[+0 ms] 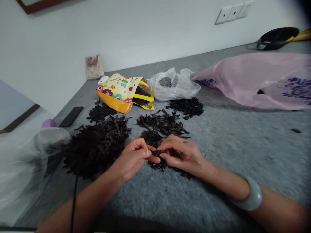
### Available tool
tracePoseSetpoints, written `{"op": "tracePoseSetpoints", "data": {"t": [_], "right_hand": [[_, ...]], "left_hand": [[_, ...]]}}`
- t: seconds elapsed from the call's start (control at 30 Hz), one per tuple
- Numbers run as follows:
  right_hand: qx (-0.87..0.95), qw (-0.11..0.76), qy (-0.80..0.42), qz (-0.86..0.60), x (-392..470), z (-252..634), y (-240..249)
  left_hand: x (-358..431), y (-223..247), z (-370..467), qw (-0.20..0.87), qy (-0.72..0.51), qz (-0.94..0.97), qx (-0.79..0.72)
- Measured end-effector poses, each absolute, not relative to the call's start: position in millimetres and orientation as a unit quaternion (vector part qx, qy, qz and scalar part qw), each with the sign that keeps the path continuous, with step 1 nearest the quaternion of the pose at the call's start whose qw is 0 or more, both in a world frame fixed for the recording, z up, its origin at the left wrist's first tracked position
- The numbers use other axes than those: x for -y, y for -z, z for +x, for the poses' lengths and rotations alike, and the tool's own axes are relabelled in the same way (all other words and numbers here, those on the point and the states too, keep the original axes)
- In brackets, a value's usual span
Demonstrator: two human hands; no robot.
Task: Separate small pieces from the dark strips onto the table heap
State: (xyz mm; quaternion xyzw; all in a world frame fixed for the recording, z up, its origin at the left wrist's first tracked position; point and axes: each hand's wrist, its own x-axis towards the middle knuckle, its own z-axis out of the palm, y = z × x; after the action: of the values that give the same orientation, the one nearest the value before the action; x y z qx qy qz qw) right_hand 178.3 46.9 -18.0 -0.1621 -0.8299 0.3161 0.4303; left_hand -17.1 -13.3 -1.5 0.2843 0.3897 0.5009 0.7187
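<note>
My left hand (137, 157) and my right hand (181, 152) meet over the grey table, each closed in a pinch. Between them they hold a small black strap piece (157, 152), one end in each hand; its finer details are too small to tell. Just beyond my fingers lies a loose pile of short black strips (161, 123). More small black pieces (157, 166) lie beneath my hands, partly hidden by them. To the left of my left hand spreads a larger heap of black strips (104, 137).
Small round black parts lie in one pile (187, 106) before a clear plastic bag (173, 85) and another pile (100, 112) by a yellow cartoon bag (119, 92). A pink bag (257, 81) lies right. A phone (71, 116) and clear plastic sheeting (21, 171) are left.
</note>
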Motion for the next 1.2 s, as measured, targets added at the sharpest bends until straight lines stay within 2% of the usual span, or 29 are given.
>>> {"op": "tracePoseSetpoints", "data": {"t": [0.27,0.47,0.7,0.8,1.07,1.13,1.2], "right_hand": [[0.819,0.426,-0.322,-0.210,-46,177,16],[0.824,0.408,-0.315,-0.237,-42,175,15],[0.658,0.310,-0.617,-0.299,-41,173,14],[0.602,0.283,-0.677,-0.315,-43,170,15],[0.600,0.298,-0.679,-0.300,-40,169,12],[0.625,0.317,-0.649,-0.296,-39,169,11],[0.652,0.329,-0.619,-0.288,-38,170,11]], "left_hand": [[9,0,-17,0.708,-0.515,0.288,-0.388],[8,7,-19,0.636,-0.474,0.405,-0.454],[9,-4,-20,0.561,-0.438,0.497,-0.497],[10,-8,-20,0.503,-0.421,0.549,-0.517],[10,-1,-16,0.318,-0.533,0.569,-0.539],[12,-2,-15,0.261,-0.524,0.605,-0.539],[14,-4,-14,0.252,-0.497,0.633,-0.538]]}}
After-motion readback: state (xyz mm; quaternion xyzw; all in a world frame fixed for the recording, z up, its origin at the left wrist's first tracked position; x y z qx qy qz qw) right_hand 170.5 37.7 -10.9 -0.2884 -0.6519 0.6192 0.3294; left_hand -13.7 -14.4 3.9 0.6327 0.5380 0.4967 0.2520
